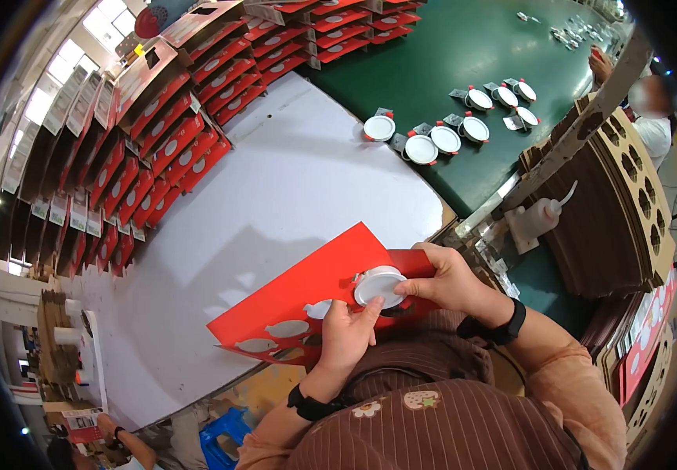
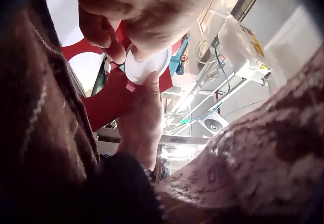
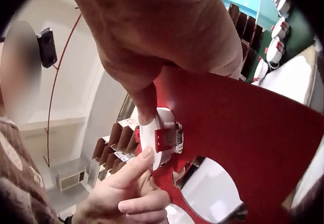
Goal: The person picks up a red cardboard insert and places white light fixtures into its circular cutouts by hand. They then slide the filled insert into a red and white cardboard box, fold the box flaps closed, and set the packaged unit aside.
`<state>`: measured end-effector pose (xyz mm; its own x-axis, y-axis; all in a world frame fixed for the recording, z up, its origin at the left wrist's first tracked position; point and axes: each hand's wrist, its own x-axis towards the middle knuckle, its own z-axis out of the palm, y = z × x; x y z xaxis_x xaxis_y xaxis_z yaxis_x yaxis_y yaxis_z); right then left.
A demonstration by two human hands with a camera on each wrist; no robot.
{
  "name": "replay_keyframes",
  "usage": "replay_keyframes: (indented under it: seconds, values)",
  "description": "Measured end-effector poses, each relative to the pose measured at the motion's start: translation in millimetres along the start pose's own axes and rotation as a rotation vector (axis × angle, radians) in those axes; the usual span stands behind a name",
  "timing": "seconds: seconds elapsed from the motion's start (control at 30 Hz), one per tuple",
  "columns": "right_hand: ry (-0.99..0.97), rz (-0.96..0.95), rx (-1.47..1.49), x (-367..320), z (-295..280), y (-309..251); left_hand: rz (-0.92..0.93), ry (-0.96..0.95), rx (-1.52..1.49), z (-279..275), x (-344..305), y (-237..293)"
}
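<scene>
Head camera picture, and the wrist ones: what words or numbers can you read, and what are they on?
None that I can read.
Pale labels on the stacked red boxes: too small.
Yellow patch in the left wrist view: too blurred.
Held red cardboard and white disc: no writing shows.

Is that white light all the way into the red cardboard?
Not fully: in the right wrist view, the white downlight stands out from the red cardboard, its red spring clip exposed.

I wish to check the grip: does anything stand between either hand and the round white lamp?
Nothing visible does. The left hand and right hand each have a thumb directly on the white lamp.
</scene>
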<state>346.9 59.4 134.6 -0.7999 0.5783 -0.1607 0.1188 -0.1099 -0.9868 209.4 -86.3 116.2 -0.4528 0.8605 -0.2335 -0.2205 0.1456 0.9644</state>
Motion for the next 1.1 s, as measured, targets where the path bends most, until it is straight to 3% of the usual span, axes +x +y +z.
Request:
replay_keyframes:
  seconds: [0.03,0.1,0.3,0.33,0.4,0.47,0.53,0.63,0.73,0.87,1.0,1.07,1.1]
  values:
    - [0.003,-0.003,0.002,-1.6,0.8,-0.5,-0.014,-0.002,0.015,0.5,0.0,2.1]
    - [0.079,-0.313,-0.332,-5.7,3.6,-1.7,-0.029,-0.006,0.035,1.2,-0.4,2.2]
    - [0.161,-0.449,-0.411,-15.9,9.9,0.0,-0.001,0.001,-0.003,1.0,-7.2,-4.1]
    - [0.164,-0.443,-0.408,-17.8,7.0,0.7,-0.021,-0.015,-0.015,1.3,-7.7,-3.8]
    - [0.036,-0.138,-0.176,-19.6,1.0,-2.5,-0.043,-0.028,-0.027,0.1,-9.3,-2.1]
    - [0.002,-0.178,-0.186,-16.5,-2.9,-10.6,-0.087,-0.053,-0.005,-0.1,-8.3,1.8]
    - [-0.027,-0.373,-0.293,-15.1,-3.6,-13.3,-0.073,-0.059,-0.025,1.6,-7.6,3.0]
    - [0.008,-0.413,-0.323,-17.6,1.7,-16.0,-0.045,-0.032,-0.039,2.4,-6.9,-2.3]
    - [0.092,-0.254,-0.132,-18.6,13.3,-14.9,-0.001,-0.01,-0.044,5.8,-1.4,-0.8]
    - [0.184,-0.394,-0.369,-9.5,13.9,-9.8,-0.029,0.039,-0.073,7.2,4.1,-3.8]
    - [0.255,-0.383,-0.401,-5.5,16.5,-3.4,-0.006,0.072,-0.074,6.2,15.3,0.2]
    - [0.258,-0.364,-0.436,5.0,9.6,5.4,-0.229,0.037,0.076,-2.2,19.6,5.2]
    - [0.27,-0.336,-0.469,10.1,7.4,11.8,-0.226,0.046,0.072,-5.7,19.9,4.1]
